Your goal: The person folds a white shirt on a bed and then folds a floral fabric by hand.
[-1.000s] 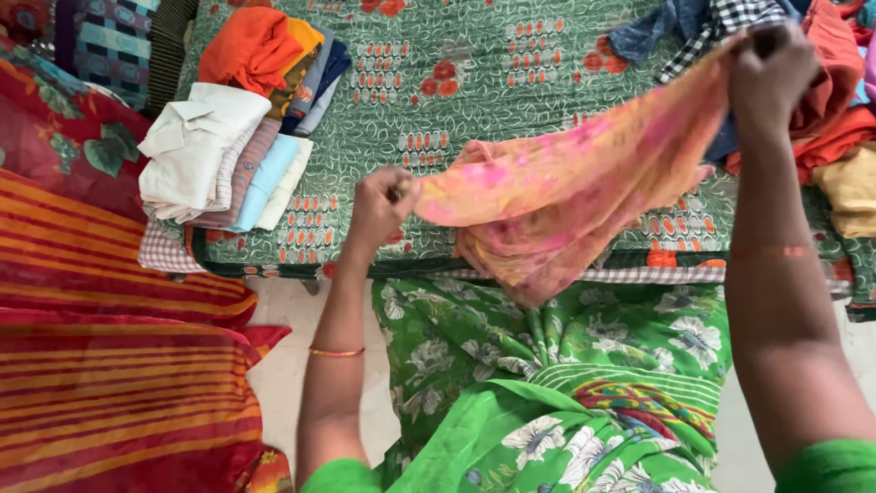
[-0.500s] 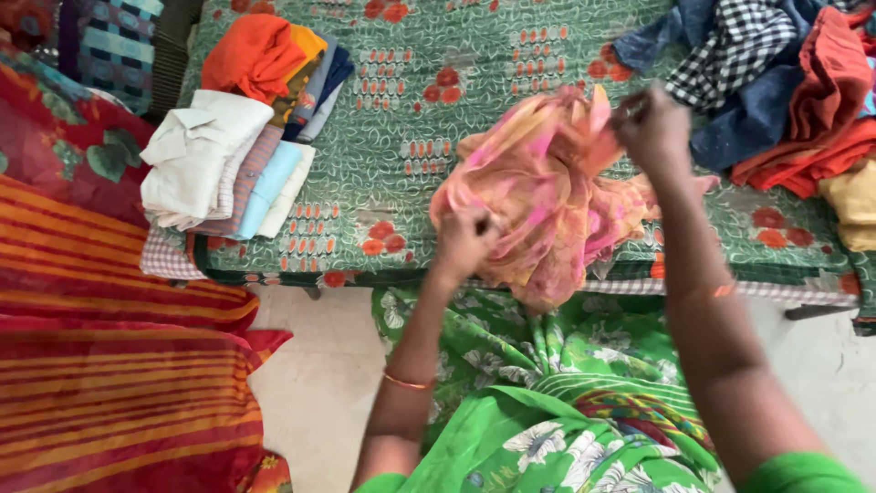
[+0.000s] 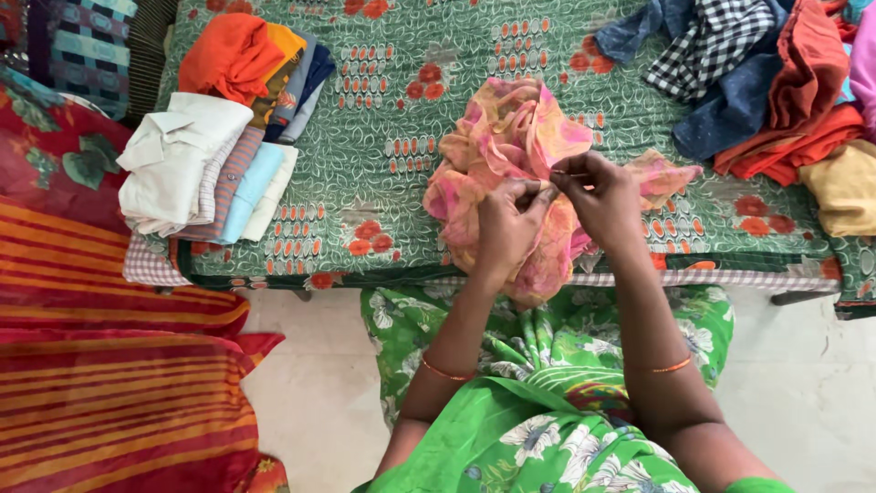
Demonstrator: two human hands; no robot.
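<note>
folded clothes (image 3: 210, 155), unfolded pile (image 3: 776, 91), green bedsheet (image 3: 401, 119)

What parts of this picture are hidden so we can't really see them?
Head view:
- Pink and orange cloth: bunched, so its shape is unclear; left hand and right hand cover its middle.
- Folded clothes stack: lower pieces hidden by upper ones.
- Loose clothes pile: cut off by the right edge.

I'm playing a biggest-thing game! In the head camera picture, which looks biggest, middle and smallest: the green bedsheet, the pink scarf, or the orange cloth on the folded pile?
1. Green bedsheet
2. Pink scarf, bunched in both hands
3. Orange cloth, folded, looks smallest
</note>
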